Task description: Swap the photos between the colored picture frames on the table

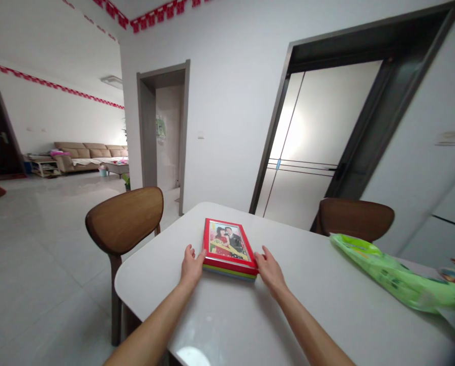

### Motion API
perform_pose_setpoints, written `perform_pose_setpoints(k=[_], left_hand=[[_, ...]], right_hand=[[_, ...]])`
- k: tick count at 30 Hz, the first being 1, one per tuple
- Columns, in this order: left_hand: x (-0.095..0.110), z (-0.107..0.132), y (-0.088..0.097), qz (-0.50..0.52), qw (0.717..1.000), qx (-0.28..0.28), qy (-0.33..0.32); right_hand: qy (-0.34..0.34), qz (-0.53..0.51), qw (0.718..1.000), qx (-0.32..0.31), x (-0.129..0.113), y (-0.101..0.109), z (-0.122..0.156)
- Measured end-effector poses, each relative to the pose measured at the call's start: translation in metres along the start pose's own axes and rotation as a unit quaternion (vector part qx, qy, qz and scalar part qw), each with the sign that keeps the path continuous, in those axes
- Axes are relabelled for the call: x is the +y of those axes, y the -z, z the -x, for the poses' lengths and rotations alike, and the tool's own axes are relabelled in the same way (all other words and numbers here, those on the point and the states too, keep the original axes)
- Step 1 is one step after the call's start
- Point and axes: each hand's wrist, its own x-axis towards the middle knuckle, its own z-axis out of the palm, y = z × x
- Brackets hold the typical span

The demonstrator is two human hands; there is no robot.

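A red picture frame [230,242] with a photo of a couple lies face up on the white table. It is the top of a small stack, with a green layer [227,271] and a blue layer [233,276] showing below along the near side. My left hand [191,265] is at the stack's left side, thumb against the near left corner and the other fingers stretched out apart from it. At the right side is my right hand [270,270], its thumb side touching or very close to the near right corner, fingers extended. Neither hand wraps round the stack.
The white table [227,320] has rounded corners. A green plastic bag [398,277] lies on its right side. One wooden chair [130,218] stands at the left, another chair [355,218] behind the table at the right. Beyond are a doorway, a sliding door [319,137] and a sofa [93,155].
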Motion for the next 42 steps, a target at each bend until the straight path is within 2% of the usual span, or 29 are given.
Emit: perform_pose_setpoints(k=[2,4,6,7,9,12,15,17,21,24,27,30,32,34,37,40,42], left_hand=[[0.014,0.008,-0.001,0.022,0.999,0.015,-0.042],[0.039,0.020,-0.007,0.040,0.996,-0.002,-0.084],[0.069,0.037,-0.017,0.062,0.989,-0.050,-0.124],[0.084,0.046,-0.021,0.081,0.982,-0.086,-0.147],[0.107,0.064,-0.027,0.179,0.944,-0.197,-0.197],[0.120,0.081,-0.027,0.237,0.913,-0.264,-0.203],[0.113,0.083,-0.023,0.243,0.914,-0.271,-0.179],[0.104,0.079,-0.022,0.250,0.924,-0.258,-0.128],[0.092,0.067,-0.022,0.246,0.940,-0.237,0.012],[0.086,0.063,-0.020,0.224,0.936,-0.263,0.066],[0.085,0.063,-0.019,0.209,0.931,-0.283,0.095],[0.086,0.062,-0.018,0.202,0.932,-0.279,0.111],[0.082,0.060,-0.017,0.197,0.935,-0.268,0.121],[0.072,0.058,-0.016,0.188,0.939,-0.255,0.135],[0.042,0.055,-0.013,0.166,0.944,-0.230,0.169],[0.009,0.054,-0.011,0.154,0.948,-0.199,0.196],[-0.007,0.055,-0.012,0.162,0.953,-0.173,0.188]], right_hand=[[0.033,0.007,0.999,0.021,-0.015,0.001,0.012],[0.098,-0.032,0.995,0.003,-0.040,-0.004,0.030],[0.210,-0.169,0.961,-0.058,-0.068,-0.010,0.051],[0.242,-0.226,0.939,-0.089,-0.082,-0.012,0.062],[0.261,-0.308,0.905,-0.135,-0.102,-0.014,0.079],[0.238,-0.362,0.884,-0.174,-0.112,-0.012,0.093],[0.210,-0.381,0.881,-0.187,-0.105,-0.010,0.097],[0.175,-0.402,0.880,-0.181,-0.099,-0.011,0.094],[0.026,-0.444,0.882,-0.155,-0.088,-0.014,0.082],[-0.054,-0.421,0.880,-0.212,-0.082,-0.018,0.077],[-0.068,-0.384,0.885,-0.254,-0.081,-0.023,0.079],[-0.043,-0.324,0.911,-0.251,-0.080,-0.028,0.080],[0.034,-0.190,0.958,-0.210,-0.075,-0.032,0.076],[0.129,-0.020,0.981,-0.143,-0.066,-0.036,0.067],[0.205,0.134,0.967,-0.074,-0.047,-0.039,0.050],[0.239,0.211,0.946,-0.065,-0.030,-0.040,0.040],[0.262,0.252,0.928,-0.078,-0.022,-0.040,0.042]])
